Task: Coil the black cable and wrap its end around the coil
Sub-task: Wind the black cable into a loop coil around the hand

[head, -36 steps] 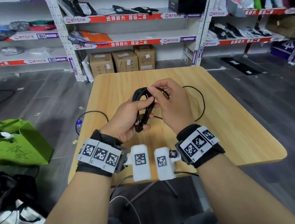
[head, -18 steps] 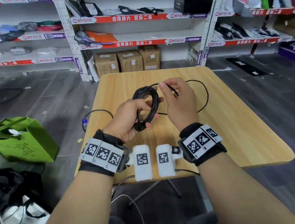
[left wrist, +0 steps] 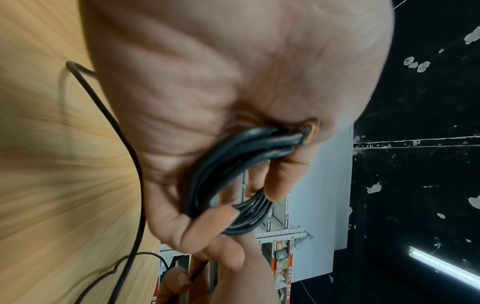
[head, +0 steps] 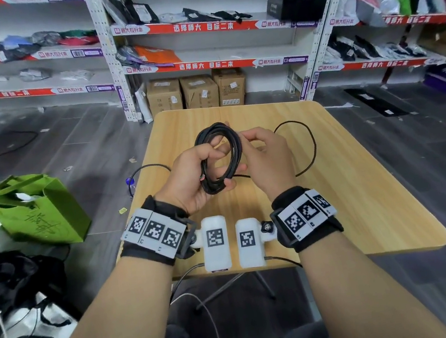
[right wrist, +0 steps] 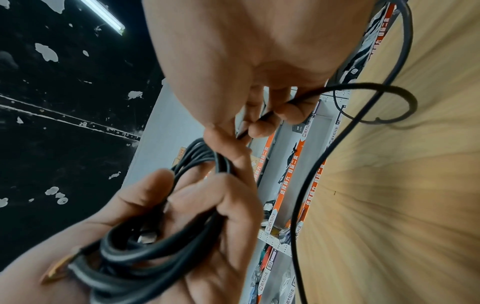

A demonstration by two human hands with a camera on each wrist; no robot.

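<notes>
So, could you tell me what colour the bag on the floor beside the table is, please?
The bag is bright green; the head view shows it best.

Left hand (head: 189, 179) and right hand (head: 267, 157), fingers curled.

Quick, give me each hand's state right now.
Left hand: fingers curled round the black cable coil, holding it.
Right hand: fingers pinching the loose cable strand beside the coil.

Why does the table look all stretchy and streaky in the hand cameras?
Both wrist views use very wide lenses, so the wooden table smears into streaks at the edges; the head view keeps the black cable fairly sharp, though the far-right shelves blur.
</notes>
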